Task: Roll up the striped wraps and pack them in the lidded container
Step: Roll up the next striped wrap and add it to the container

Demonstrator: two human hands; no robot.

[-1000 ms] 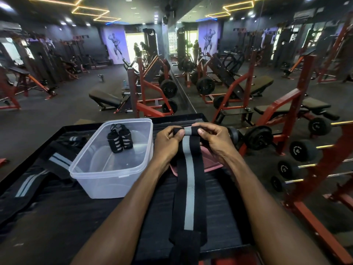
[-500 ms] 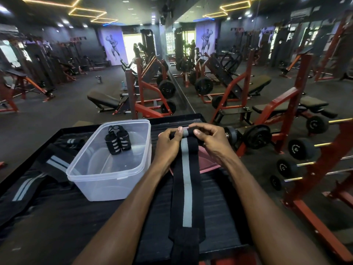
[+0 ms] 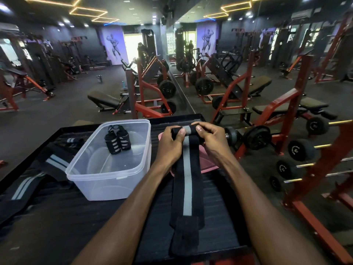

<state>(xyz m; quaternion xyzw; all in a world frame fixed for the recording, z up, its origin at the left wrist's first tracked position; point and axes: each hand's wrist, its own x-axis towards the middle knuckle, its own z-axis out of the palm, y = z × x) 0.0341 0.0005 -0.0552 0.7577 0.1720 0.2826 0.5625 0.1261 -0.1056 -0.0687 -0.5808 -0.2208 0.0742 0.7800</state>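
A long black wrap with a grey stripe lies lengthwise on the black table, its far end curled into a small roll. My left hand and my right hand pinch that roll from either side, thumbs on top. Two rolled striped wraps stand inside the clear plastic container to the left. More unrolled striped wraps lie at the table's left side. A pink lid sits under the wrap and my hands.
A red dumbbell rack with several dumbbells stands close on the right. Benches and red weight machines fill the gym floor beyond the table's far edge.
The roll at the wrap's far end has grown slightly thicker under my thumbs. Both hands stay at the same spot.
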